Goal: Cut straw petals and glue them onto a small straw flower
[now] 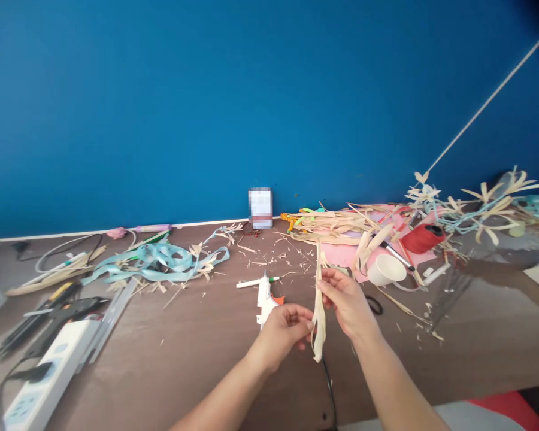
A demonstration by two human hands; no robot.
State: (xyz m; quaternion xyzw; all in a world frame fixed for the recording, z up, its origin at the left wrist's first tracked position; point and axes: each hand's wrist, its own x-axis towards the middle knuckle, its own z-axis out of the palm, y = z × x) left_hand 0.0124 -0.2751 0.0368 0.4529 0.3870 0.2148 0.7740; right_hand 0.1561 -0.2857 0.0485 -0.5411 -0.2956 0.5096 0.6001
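Note:
A pale dried corn husk strip [319, 326] hangs upright between my two hands, above the table. My right hand [341, 297] pinches it near its middle, thumb against fingers. Lower down, my left hand [287, 328] has its thumb and fingertips closed at the husk's left edge. A white glue gun [265, 296] with an orange trigger lies just beyond my left hand, partly hidden by it. Across its tip rests a white pen-like stick [251, 283] with a green end.
Blue ribbon [157, 260] with husk flowers lies left, near a power strip [49, 371] and a black glue gun [67, 317]. Right are a husk pile [332, 224], a paper cup [386, 270], red thread spool [424, 238] and more husk flowers [485, 197]. A blue wall [206, 108] rises behind.

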